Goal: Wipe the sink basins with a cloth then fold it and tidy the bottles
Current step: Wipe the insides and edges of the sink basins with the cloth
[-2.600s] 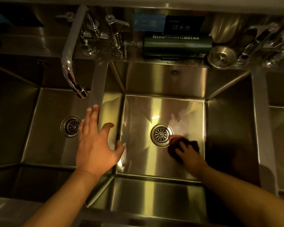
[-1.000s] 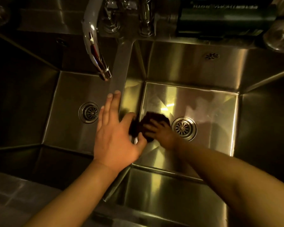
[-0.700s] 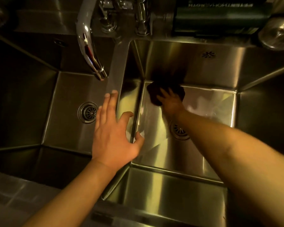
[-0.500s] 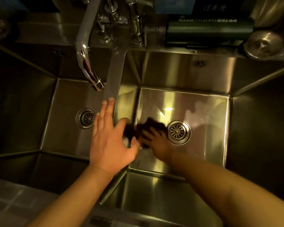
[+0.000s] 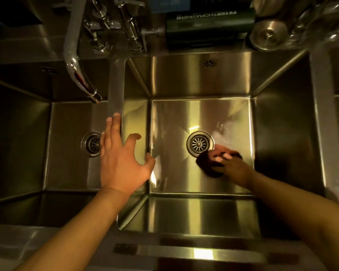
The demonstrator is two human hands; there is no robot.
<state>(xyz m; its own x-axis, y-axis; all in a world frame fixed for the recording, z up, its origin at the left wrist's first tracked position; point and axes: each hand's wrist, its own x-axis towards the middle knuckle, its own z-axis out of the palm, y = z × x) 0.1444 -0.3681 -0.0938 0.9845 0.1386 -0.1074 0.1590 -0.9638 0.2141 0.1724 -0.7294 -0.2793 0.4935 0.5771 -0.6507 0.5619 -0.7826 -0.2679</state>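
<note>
Stainless steel everywhere under dim yellow light, 2 basins side by side. Down in the right basin (image 5: 202, 118), the right hand (image 5: 233, 169) presses a dark cloth (image 5: 207, 167) flat to the floor, fingers spread over it, just right of the drain (image 5: 199, 144), likely so the whole pad scrubs at once. Left hand (image 5: 121, 159) holds nothing, fingers straight on the divider (image 5: 116, 85), probably bracing the lean. Left basin (image 5: 70, 137) sits beside it. At the back a dark green bottle (image 5: 209, 26) lies on its side behind the faucet (image 5: 74, 61). Most of the cloth hides under the hand; the far-right ledge blurs into shadow.
</note>
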